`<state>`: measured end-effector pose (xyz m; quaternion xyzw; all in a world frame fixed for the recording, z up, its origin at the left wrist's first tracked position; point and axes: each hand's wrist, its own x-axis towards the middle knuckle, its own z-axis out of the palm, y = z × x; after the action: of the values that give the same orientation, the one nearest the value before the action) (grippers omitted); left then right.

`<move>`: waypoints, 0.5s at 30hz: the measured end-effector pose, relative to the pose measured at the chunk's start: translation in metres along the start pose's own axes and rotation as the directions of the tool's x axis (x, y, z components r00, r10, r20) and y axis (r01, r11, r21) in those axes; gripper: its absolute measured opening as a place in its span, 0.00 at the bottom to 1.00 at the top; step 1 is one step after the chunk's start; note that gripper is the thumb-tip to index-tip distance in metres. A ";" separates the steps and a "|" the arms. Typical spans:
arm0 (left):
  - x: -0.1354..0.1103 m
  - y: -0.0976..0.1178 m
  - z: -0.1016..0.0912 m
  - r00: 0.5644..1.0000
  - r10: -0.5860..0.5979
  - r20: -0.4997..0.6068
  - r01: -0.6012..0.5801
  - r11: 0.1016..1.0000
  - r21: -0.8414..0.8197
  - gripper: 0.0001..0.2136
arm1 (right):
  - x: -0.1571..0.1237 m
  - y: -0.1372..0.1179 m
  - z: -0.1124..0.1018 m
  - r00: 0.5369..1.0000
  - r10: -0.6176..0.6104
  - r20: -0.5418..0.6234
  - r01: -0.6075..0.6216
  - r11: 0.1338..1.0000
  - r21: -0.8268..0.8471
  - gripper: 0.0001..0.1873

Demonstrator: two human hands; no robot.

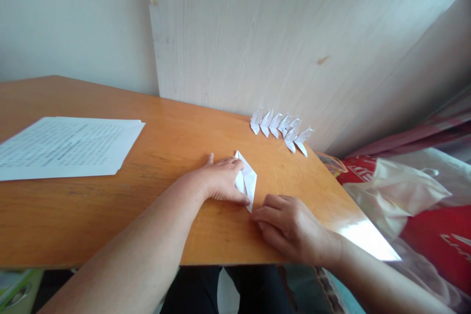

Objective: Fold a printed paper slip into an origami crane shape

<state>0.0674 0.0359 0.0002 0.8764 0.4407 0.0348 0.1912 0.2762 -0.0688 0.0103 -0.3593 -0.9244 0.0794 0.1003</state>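
Paper [250, 181], folded to points, lies on the counter [206, 240] under the left hand [225, 179], spread open across it. Right hand [290, 225] curled at the paper's near tip; cannot tell whether it pinches. Folded pieces [284, 123] beyond, printed sheets [73, 147] at left.

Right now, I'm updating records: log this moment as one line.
left hand: on folded paper | right hand: at paper's near tip | paper figures: farther off, right | printed sheets: far left
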 end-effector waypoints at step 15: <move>-0.002 -0.001 -0.002 0.999 0.036 0.010 -0.035 0.999 -0.022 0.43 | 0.023 0.032 0.014 0.992 0.105 -0.068 -0.110 0.990 -0.083 0.24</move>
<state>0.0649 0.0359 0.0017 0.8821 0.4236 0.0382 0.2024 0.2767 -0.0305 -0.0074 -0.4150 -0.9026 0.0332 0.1093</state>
